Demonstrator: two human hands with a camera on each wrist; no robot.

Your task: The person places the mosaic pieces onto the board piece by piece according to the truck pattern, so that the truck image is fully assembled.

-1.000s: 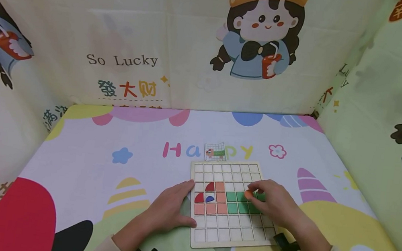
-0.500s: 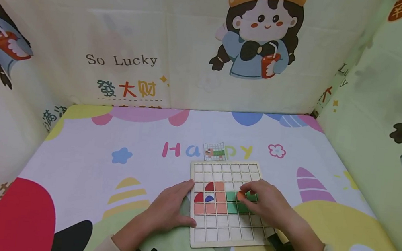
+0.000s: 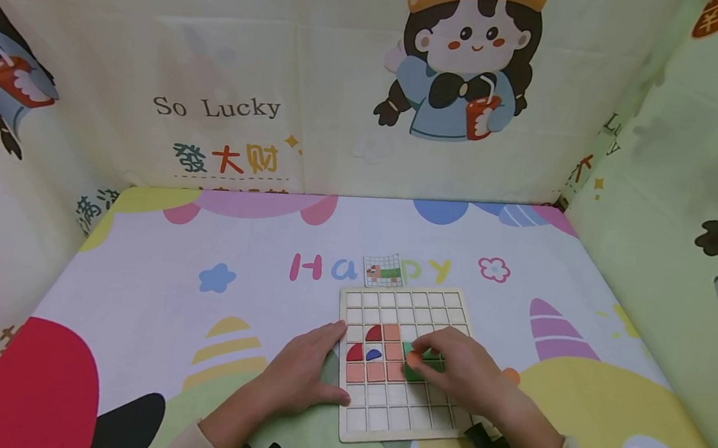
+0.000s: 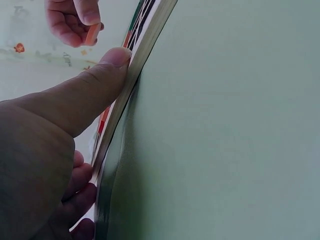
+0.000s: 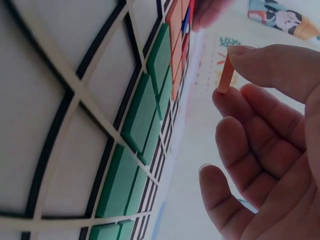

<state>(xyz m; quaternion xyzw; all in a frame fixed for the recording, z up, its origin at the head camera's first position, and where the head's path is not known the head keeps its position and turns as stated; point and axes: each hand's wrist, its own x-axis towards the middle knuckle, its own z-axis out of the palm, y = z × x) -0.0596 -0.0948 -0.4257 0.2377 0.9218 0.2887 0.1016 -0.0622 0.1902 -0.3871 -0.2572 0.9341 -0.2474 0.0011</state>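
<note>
A pale wooden grid board [image 3: 392,418] lies on the table, its left part holding salmon-pink square tiles [image 3: 375,373], red curved tiles [image 3: 374,333] and a white-and-blue tile [image 3: 375,353]. Green tiles [image 5: 140,115] fill cells to their right, partly covered by my right hand [image 3: 465,368] in the head view. Thumb and index finger of that hand pinch a small orange tile [image 5: 226,75] over the board, close to the left end of the green tiles. My left hand [image 3: 303,366] rests against the board's left edge, thumb and fingers spread along it.
Just behind the board lies a small pattern card [image 3: 383,271] with a picture of coloured squares. The table has a printed cloth [image 3: 151,290]. An orange round spot [image 3: 512,376] shows beyond my right wrist. Printed fabric walls [image 3: 333,84] stand at the back and both sides.
My right hand has moved left over the green tiles with the orange tile in its pinch, toward the salmon-pink tiles. The orange spot by the wrist has come into view. The left hand stays put.
</note>
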